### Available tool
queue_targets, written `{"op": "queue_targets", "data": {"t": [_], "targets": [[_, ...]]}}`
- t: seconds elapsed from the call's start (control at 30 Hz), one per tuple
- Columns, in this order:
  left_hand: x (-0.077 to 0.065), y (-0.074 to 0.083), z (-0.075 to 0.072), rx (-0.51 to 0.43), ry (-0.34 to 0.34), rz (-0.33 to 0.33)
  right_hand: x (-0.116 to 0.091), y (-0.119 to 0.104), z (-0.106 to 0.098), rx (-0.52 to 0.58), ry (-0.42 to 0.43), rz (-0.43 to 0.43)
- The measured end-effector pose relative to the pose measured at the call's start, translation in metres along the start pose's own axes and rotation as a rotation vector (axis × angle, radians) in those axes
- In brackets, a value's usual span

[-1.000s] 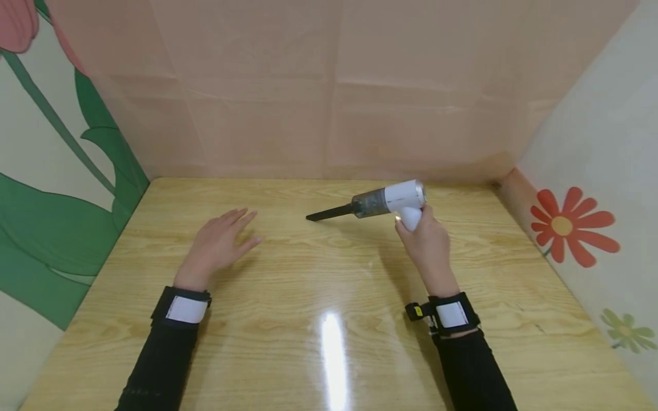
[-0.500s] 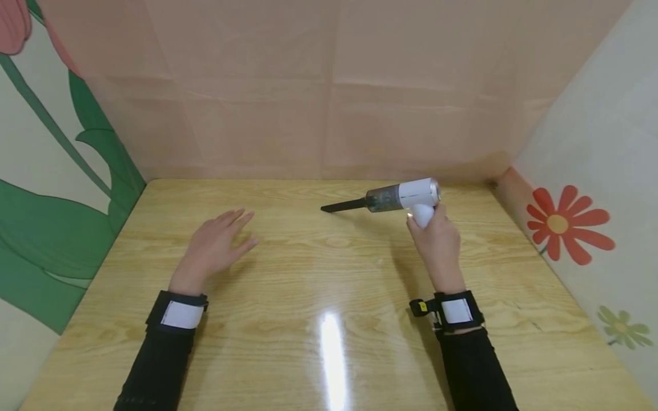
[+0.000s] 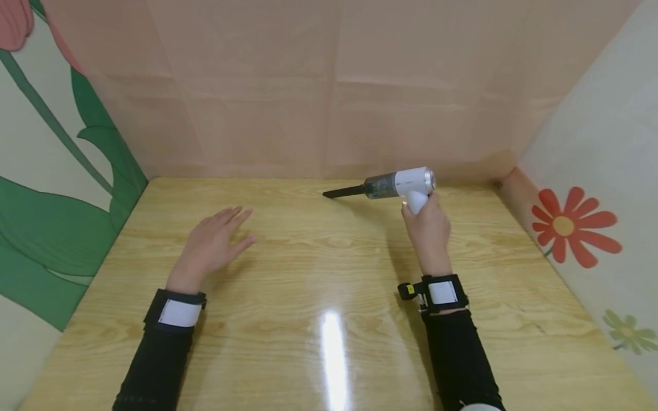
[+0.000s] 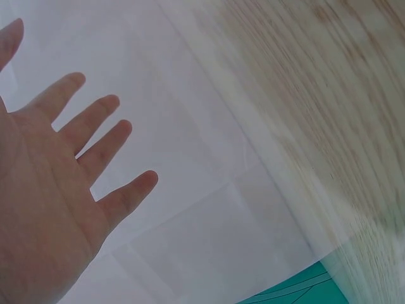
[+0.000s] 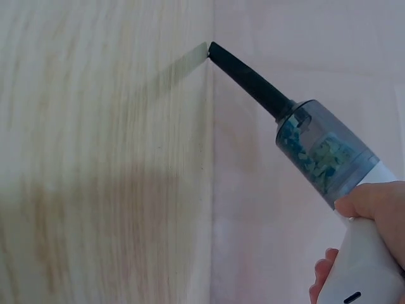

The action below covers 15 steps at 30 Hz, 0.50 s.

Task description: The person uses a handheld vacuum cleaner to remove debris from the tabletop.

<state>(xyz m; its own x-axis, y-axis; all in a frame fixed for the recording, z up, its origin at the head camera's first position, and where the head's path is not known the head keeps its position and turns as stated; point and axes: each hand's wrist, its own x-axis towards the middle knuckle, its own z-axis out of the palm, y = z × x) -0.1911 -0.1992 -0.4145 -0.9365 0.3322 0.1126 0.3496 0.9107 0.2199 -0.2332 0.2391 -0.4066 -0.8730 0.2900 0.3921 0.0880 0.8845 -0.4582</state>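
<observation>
A white handheld vacuum cleaner (image 3: 410,181) is held by its handle in my right hand (image 3: 429,234). Its thin black nozzle (image 5: 250,79) points left and slightly down, the tip close to the tabletop near the back edge; whether it touches I cannot tell. Small green and blue scraps (image 5: 319,155) fill part of the clear dust cup in the right wrist view. My left hand (image 3: 208,245) hovers palm down over the left of the table, fingers spread, holding nothing. The left wrist view shows the same hand (image 4: 54,209) with its fingers apart.
The wood-grain table (image 3: 288,319) carries a bright light reflection at its front middle. Behind it rises a pinkish sheet (image 3: 247,114). Walls with painted leaves (image 3: 46,228) and a red flower (image 3: 562,226) flank the left and right sides.
The vacuum cleaner in my right hand first moved right, then toward the back of the table and a little left. My left hand has stayed nearly in place.
</observation>
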Motion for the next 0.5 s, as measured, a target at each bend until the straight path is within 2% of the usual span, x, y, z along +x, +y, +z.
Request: {"op": "queue_targets", "data": {"t": [0.17,0.5], "targets": [[0.001,0.0,-0.003,0.019,0.004,0.013,-0.001,-0.001,-0.002,-0.002,-0.014,0.017],[0.002,0.006,-0.01,0.018,-0.008,-0.002,-0.014,-0.02,-0.009,0.009,-0.08,-0.06]]}}
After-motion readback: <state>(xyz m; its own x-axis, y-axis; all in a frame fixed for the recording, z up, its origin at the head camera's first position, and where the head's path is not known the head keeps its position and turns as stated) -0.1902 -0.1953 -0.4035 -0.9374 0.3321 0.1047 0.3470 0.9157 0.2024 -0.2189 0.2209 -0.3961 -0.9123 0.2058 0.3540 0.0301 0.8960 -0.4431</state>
